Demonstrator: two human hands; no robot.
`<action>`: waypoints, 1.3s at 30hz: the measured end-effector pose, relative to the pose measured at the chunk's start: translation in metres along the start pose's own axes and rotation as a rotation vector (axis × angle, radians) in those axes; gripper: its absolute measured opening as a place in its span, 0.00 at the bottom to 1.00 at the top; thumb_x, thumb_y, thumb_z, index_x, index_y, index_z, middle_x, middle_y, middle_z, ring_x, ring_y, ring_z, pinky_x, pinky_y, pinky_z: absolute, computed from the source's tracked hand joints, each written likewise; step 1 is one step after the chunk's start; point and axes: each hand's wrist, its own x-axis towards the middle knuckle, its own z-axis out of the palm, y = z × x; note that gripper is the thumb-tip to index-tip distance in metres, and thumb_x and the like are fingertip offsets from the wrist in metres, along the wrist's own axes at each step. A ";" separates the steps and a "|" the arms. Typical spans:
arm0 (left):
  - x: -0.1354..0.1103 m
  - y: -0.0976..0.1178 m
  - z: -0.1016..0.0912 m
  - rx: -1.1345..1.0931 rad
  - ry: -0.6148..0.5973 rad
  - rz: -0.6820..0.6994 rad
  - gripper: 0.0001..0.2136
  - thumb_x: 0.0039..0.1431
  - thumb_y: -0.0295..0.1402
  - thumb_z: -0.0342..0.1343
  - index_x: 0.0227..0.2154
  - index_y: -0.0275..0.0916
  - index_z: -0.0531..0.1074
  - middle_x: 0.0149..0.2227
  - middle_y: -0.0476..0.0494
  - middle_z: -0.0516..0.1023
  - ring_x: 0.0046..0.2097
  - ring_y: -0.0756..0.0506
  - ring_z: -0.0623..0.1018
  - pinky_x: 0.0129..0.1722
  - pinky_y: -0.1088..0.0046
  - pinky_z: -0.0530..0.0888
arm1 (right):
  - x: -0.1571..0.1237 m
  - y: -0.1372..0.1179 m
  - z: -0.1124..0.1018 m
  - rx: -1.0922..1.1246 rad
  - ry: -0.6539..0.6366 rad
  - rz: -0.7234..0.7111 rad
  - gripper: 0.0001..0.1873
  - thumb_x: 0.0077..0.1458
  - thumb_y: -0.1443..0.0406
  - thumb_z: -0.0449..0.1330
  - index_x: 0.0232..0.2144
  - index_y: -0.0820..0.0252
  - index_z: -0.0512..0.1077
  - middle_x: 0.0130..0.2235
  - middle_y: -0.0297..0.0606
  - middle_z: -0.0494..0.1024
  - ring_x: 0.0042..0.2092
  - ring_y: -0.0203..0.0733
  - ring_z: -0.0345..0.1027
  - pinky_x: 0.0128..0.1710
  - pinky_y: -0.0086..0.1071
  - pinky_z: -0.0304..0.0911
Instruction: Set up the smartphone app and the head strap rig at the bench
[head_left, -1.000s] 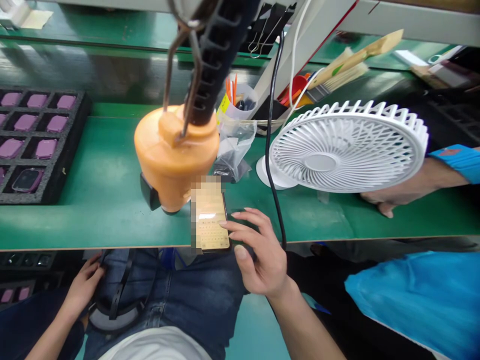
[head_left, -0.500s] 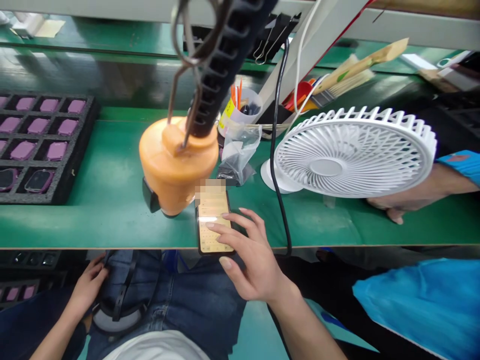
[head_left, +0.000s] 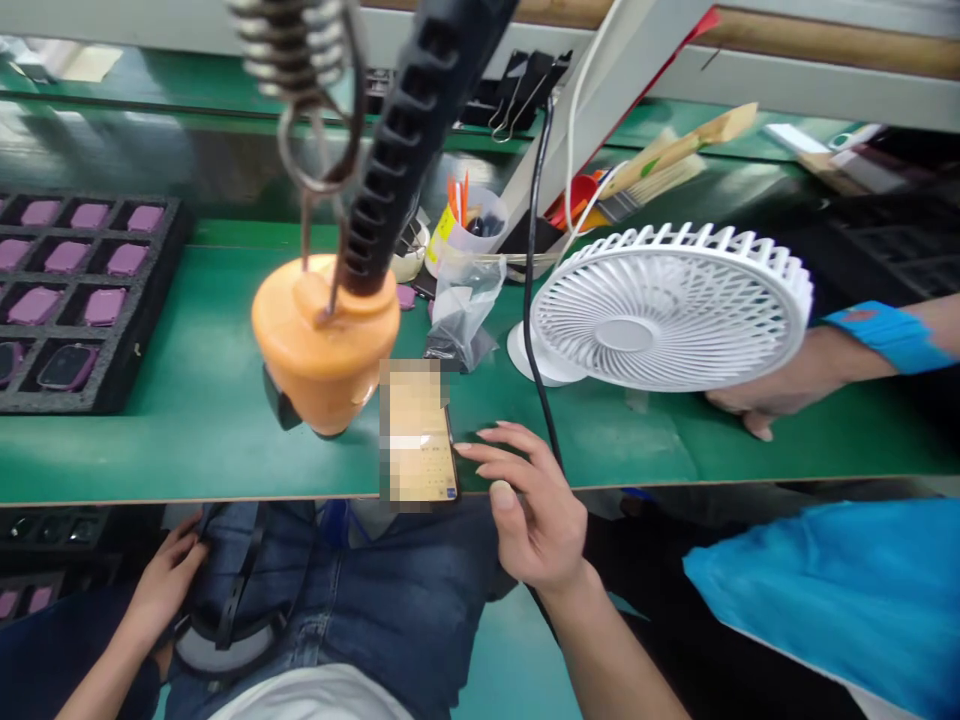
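A phone with a lit yellowish screen lies at the front edge of the green bench, its picture mostly blurred out. Just right of it hovers my right hand, fingers spread and holding nothing; the index fingertip comes close to the phone's right side. My left hand rests low on my lap at the left, fingers loosely laid on my jeans, with nothing visible in them. Beside it on my lap sits a grey and black strapped item. An orange hanging tool body with a black ribbed stem is left of the phone.
A black foam tray of purple-cased pieces stands at the left. Behind the phone are a clear plastic bag and a pen cup. A white fan and black cable stand right; a co-worker's hand is behind the fan.
My right hand has lifted off the phone's screen and shifted right. The screen's picture has changed from a keyboard. My left hand stays on my lap; the whole view has shifted slightly.
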 end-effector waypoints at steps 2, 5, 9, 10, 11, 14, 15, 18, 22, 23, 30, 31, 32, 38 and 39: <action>0.002 -0.003 0.000 0.000 -0.001 -0.003 0.25 0.53 0.58 0.57 0.35 0.42 0.87 0.71 0.32 0.74 0.72 0.26 0.72 0.77 0.48 0.60 | 0.000 0.000 0.000 0.006 -0.009 -0.011 0.11 0.68 0.72 0.57 0.48 0.55 0.75 0.50 0.44 0.88 0.57 0.56 0.78 0.62 0.63 0.73; 0.004 -0.007 0.000 -0.003 -0.007 0.000 0.25 0.53 0.58 0.58 0.34 0.42 0.87 0.71 0.33 0.74 0.72 0.27 0.72 0.78 0.50 0.60 | -0.001 0.000 0.001 0.011 -0.035 -0.032 0.11 0.67 0.72 0.57 0.47 0.55 0.75 0.50 0.43 0.88 0.57 0.56 0.78 0.63 0.64 0.72; 0.004 -0.007 -0.001 -0.002 -0.009 0.000 0.25 0.53 0.58 0.58 0.34 0.42 0.87 0.72 0.31 0.73 0.72 0.26 0.72 0.77 0.48 0.60 | -0.002 0.001 0.000 0.009 -0.025 -0.022 0.13 0.66 0.72 0.58 0.49 0.55 0.75 0.52 0.43 0.88 0.58 0.56 0.78 0.63 0.63 0.72; 0.003 -0.007 -0.002 -0.001 -0.010 0.002 0.25 0.53 0.58 0.57 0.34 0.42 0.87 0.72 0.31 0.73 0.73 0.26 0.72 0.77 0.48 0.60 | -0.002 0.002 0.000 0.010 -0.035 -0.021 0.13 0.66 0.72 0.58 0.50 0.55 0.75 0.53 0.43 0.87 0.59 0.56 0.77 0.63 0.63 0.72; 0.003 -0.007 -0.002 0.000 -0.010 0.003 0.26 0.53 0.59 0.57 0.35 0.42 0.87 0.72 0.31 0.73 0.73 0.26 0.71 0.77 0.47 0.60 | -0.002 0.002 0.000 0.011 -0.053 -0.022 0.13 0.66 0.71 0.58 0.50 0.55 0.74 0.54 0.43 0.87 0.60 0.56 0.76 0.64 0.63 0.71; 0.003 -0.006 -0.002 0.003 -0.009 0.002 0.26 0.52 0.59 0.57 0.34 0.42 0.87 0.72 0.31 0.73 0.73 0.25 0.71 0.77 0.47 0.60 | -0.001 0.002 -0.001 -0.004 -0.112 -0.032 0.12 0.66 0.70 0.59 0.50 0.55 0.74 0.55 0.43 0.86 0.61 0.57 0.75 0.67 0.63 0.68; 0.003 -0.007 -0.002 0.003 -0.006 0.001 0.26 0.52 0.59 0.58 0.34 0.42 0.87 0.72 0.31 0.73 0.73 0.26 0.71 0.77 0.48 0.60 | -0.001 0.002 -0.001 -0.013 -0.126 -0.035 0.12 0.66 0.70 0.59 0.50 0.55 0.74 0.55 0.42 0.86 0.61 0.57 0.75 0.67 0.63 0.67; 0.003 -0.009 -0.002 0.002 0.002 -0.006 0.25 0.52 0.59 0.58 0.35 0.42 0.86 0.72 0.33 0.73 0.73 0.27 0.71 0.78 0.50 0.59 | -0.002 0.002 -0.001 -0.005 -0.107 -0.032 0.12 0.65 0.71 0.59 0.49 0.56 0.74 0.55 0.43 0.86 0.61 0.56 0.75 0.68 0.63 0.66; 0.003 -0.009 -0.002 0.003 0.002 -0.015 0.26 0.53 0.58 0.58 0.36 0.41 0.86 0.72 0.33 0.72 0.74 0.27 0.70 0.78 0.49 0.59 | -0.005 0.003 0.000 0.037 -0.049 -0.023 0.14 0.64 0.73 0.58 0.50 0.58 0.74 0.55 0.45 0.86 0.61 0.57 0.74 0.67 0.64 0.67; 0.003 -0.009 -0.002 0.004 -0.001 -0.014 0.26 0.53 0.58 0.57 0.36 0.41 0.86 0.73 0.32 0.72 0.74 0.27 0.70 0.78 0.48 0.59 | -0.005 0.003 0.000 0.038 -0.052 -0.022 0.14 0.64 0.73 0.58 0.50 0.58 0.74 0.55 0.45 0.86 0.61 0.57 0.74 0.67 0.64 0.68; 0.004 -0.008 -0.003 0.016 -0.011 -0.009 0.26 0.52 0.59 0.57 0.36 0.41 0.87 0.73 0.32 0.72 0.73 0.27 0.71 0.77 0.46 0.61 | -0.003 0.002 0.000 0.002 -0.136 -0.013 0.12 0.66 0.70 0.59 0.50 0.54 0.74 0.57 0.41 0.86 0.62 0.57 0.74 0.69 0.63 0.65; 0.004 -0.008 -0.003 0.017 -0.012 -0.006 0.26 0.52 0.59 0.57 0.35 0.42 0.87 0.73 0.32 0.72 0.73 0.27 0.72 0.77 0.46 0.61 | -0.003 0.002 -0.001 -0.002 -0.140 -0.017 0.12 0.66 0.70 0.58 0.50 0.55 0.74 0.57 0.41 0.86 0.62 0.57 0.74 0.69 0.63 0.64; 0.004 -0.008 -0.003 0.017 -0.014 -0.003 0.26 0.52 0.59 0.57 0.34 0.42 0.86 0.72 0.32 0.72 0.72 0.27 0.72 0.77 0.46 0.62 | -0.003 0.002 -0.001 0.002 -0.134 -0.021 0.12 0.66 0.71 0.58 0.50 0.55 0.74 0.57 0.41 0.86 0.62 0.57 0.74 0.69 0.63 0.65; 0.004 -0.010 -0.002 0.019 -0.018 0.016 0.24 0.53 0.58 0.56 0.32 0.43 0.85 0.72 0.34 0.73 0.73 0.27 0.71 0.78 0.48 0.60 | 0.001 -0.001 -0.003 0.041 -0.070 0.015 0.13 0.67 0.73 0.57 0.51 0.58 0.73 0.57 0.46 0.85 0.62 0.56 0.74 0.67 0.62 0.68; 0.004 -0.010 -0.002 0.020 -0.016 0.017 0.24 0.53 0.58 0.56 0.32 0.43 0.85 0.72 0.34 0.73 0.73 0.27 0.71 0.78 0.48 0.59 | 0.003 -0.002 -0.003 0.032 -0.079 0.030 0.13 0.68 0.73 0.57 0.51 0.57 0.73 0.57 0.45 0.85 0.62 0.56 0.74 0.67 0.61 0.68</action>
